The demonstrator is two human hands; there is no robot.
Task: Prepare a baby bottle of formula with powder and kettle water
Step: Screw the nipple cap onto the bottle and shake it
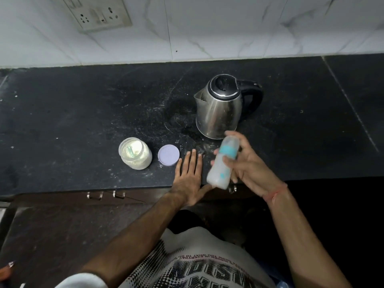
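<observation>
flat on the table (pixel 62 121) edge lies my left hand (pixel 188 179), fingers spread, grasping nothing. right hand (pixel 247 165) clenches the blurred baby bottle (pixel 223 163), tilted before the kettle (pixel 220 107); open formula jar (pixel 136 153) stands left.

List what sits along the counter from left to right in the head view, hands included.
Open powder jar → purple lid → left hand, flat on the counter → baby bottle, blurred, held in the right hand. The kettle stands behind, overlapping the bottle's span.
</observation>
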